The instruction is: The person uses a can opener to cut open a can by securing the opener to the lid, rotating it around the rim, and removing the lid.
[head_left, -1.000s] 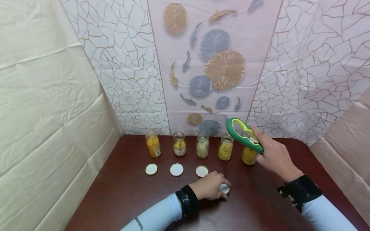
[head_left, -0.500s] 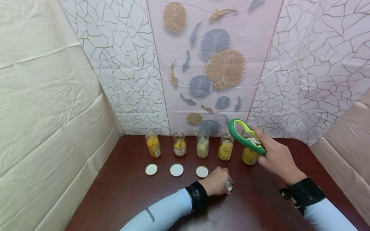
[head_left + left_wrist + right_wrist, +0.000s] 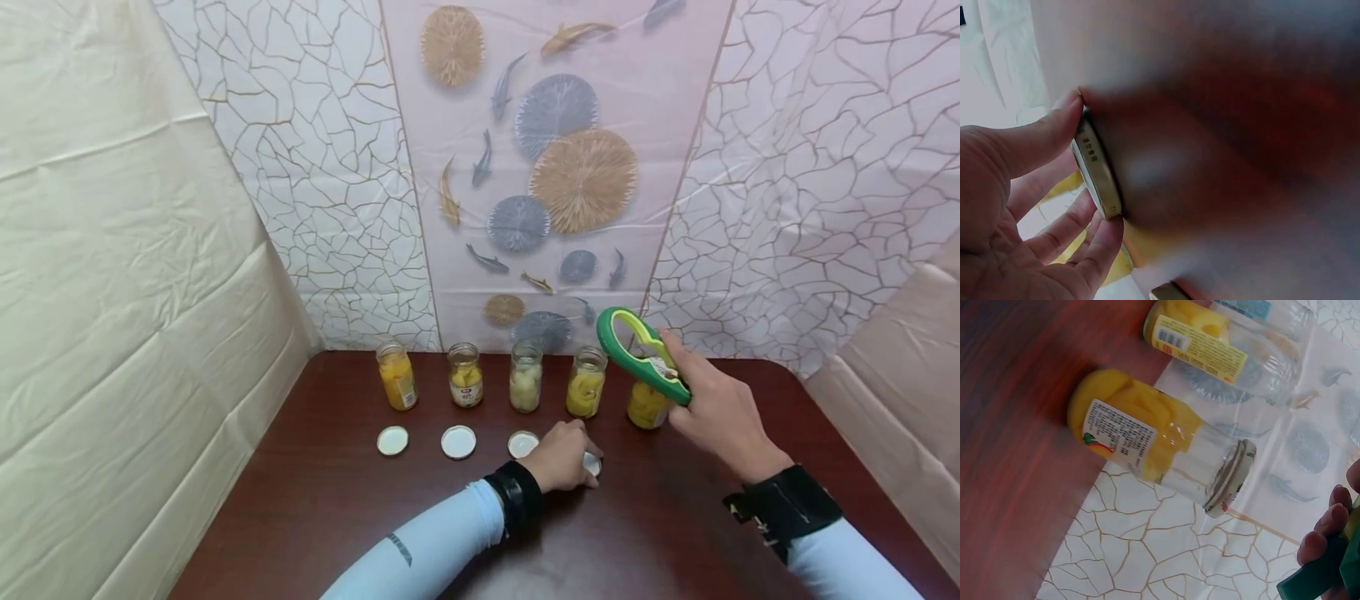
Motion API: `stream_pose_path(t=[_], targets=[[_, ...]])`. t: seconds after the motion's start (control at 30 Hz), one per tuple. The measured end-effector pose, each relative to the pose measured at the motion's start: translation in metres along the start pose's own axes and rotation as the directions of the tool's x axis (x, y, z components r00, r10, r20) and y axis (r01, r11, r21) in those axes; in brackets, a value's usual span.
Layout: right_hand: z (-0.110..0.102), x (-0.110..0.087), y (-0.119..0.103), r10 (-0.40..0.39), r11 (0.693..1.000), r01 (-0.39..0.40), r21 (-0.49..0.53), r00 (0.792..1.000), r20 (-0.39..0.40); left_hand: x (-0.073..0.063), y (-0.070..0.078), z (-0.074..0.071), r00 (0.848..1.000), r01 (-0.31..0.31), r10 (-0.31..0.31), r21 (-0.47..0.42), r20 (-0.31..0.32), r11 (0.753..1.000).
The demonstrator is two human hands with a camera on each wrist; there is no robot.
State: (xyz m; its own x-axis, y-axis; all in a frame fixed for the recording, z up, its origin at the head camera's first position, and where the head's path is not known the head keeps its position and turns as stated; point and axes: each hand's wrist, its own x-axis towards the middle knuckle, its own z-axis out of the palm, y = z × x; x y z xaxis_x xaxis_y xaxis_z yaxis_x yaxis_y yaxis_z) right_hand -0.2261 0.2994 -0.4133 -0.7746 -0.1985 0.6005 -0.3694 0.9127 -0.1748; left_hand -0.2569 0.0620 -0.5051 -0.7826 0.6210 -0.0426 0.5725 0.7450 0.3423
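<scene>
My left hand [image 3: 558,457] pinches the rim of a jar lid [image 3: 592,463] at the table, its white inner face up. In the left wrist view, thumb and fingertips grip opposite edges of this gold-sided lid [image 3: 1099,172]. My right hand [image 3: 723,412] grips a green jar opener [image 3: 648,377] above the rightmost jar, partly covering it in the head view. That jar [image 3: 1141,431] holds yellow fruit and wears its lid [image 3: 1230,478] in the right wrist view. Beside it stands a lidless jar of yellow fruit [image 3: 584,392].
Further left are three lidless fruit jars: pale [image 3: 526,387], yellow [image 3: 467,383] and orange [image 3: 397,383]. Three upturned lids lie before them: left [image 3: 392,440], middle [image 3: 458,442] and right [image 3: 522,443], the right one close to my left hand. A patterned cloth [image 3: 360,250] hangs behind the dark table [image 3: 300,500].
My left hand has shifted the lid away from me and slightly right, toward the row of jars. The right hand and jar opener have drifted a little right. The jars stay put.
</scene>
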Motion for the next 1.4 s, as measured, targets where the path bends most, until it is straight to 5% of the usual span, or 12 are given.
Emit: stream_pose_path(t=[0.13, 0.37, 0.5, 0.87, 1.17, 1.4], targets=[[0.005, -0.002, -0.001, 0.005, 1.0, -0.005, 0.005, 1.0, 0.006, 0.013, -0.01, 0.005, 0.999, 0.043, -0.042, -0.031, 0.009, 0.999], [0.01, -0.007, -0.001, 0.022, 1.0, -0.021, -0.018, 0.998, 0.067, 0.056, -0.043, 0.051, 1.0, 0.018, -0.018, -0.011, -0.002, 1.0], [0.01, -0.009, 0.001, 0.038, 0.999, -0.037, -0.023, 0.996, 0.077, 0.061, -0.044, 0.056, 1.0, 0.01, -0.01, -0.007, 0.007, 1.0], [0.015, -0.006, -0.003, -0.039, 0.999, 0.041, -0.029, 0.997, 0.074, 0.01, -0.005, -0.001, 0.999, -0.008, 0.005, 0.07, 0.048, 0.998], [0.006, -0.002, 0.009, -0.03, 0.998, 0.033, -0.05, 0.998, 0.06, 0.007, -0.012, 0.008, 0.998, 0.009, -0.01, 0.009, 0.058, 1.0], [-0.012, -0.001, 0.032, -0.024, 0.998, 0.021, -0.051, 0.999, -0.047, -0.016, -0.018, -0.008, 0.999, -0.004, 0.009, -0.116, 0.044, 0.993]])
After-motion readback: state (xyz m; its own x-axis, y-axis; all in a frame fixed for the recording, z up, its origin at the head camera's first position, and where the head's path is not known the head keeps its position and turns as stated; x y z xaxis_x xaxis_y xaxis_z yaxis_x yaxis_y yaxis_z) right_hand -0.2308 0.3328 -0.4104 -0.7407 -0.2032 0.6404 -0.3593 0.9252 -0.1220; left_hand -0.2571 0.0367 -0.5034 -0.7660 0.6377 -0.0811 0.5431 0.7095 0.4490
